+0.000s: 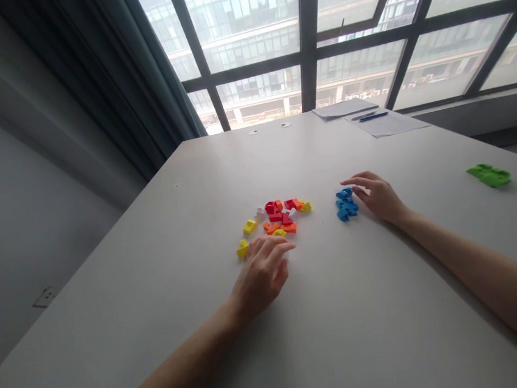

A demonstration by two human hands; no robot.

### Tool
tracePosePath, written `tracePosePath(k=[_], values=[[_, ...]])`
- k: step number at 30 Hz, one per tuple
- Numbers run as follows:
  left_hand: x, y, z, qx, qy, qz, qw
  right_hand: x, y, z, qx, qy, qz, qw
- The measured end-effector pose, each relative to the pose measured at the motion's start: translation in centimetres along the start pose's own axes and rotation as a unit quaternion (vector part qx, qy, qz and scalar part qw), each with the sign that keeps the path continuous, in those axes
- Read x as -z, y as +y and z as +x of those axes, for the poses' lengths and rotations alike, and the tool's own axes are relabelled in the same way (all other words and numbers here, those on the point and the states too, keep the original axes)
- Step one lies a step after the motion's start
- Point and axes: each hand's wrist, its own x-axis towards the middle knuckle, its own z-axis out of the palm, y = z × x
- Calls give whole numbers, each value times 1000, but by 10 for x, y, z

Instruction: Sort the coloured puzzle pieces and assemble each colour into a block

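Note:
My left hand (263, 270) rests at the near side of a loose pile of small plastic blocks, its fingers apart and partly covering some of them. In that pile lie red blocks (275, 217), orange blocks (289, 228), yellow blocks (249, 226) and white blocks (260, 213). To the right of the pile is a small cluster of blue blocks (347, 205). My right hand (375, 197) is just beside that cluster, fingers stretched out over its right edge, and nothing shows in its grasp.
Green blocks (489, 175) sit together at the far right of the white table (333, 309). Papers (389, 123) with a pen (373, 116) lie at the back by the window. A dark curtain (137, 77) hangs on the left.

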Motion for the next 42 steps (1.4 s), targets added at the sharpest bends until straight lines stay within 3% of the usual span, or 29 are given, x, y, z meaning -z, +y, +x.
tracePosePath(k=[3, 9, 23, 29, 36, 42], values=[[-1, 0, 0, 2, -1, -1, 1000, 0, 0, 1, 15, -25, 21, 999], [-1, 0, -1, 1, -3, -2, 1000, 1, 0, 1, -58, -49, 46, 996], [-1, 0, -1, 0, -4, -3, 1000, 0, -1, 0, -122, 4, 58, 991], [-1, 0, -1, 0, -5, -3, 1000, -1, -1, 0, -160, -20, 78, 984], [-2, -1, -2, 2, -7, -2, 1000, -2, 3, 0, -103, -14, 38, 994], [-1, -1, -2, 2, -7, -3, 1000, -1, 6, 0, -102, -17, -12, 995]])
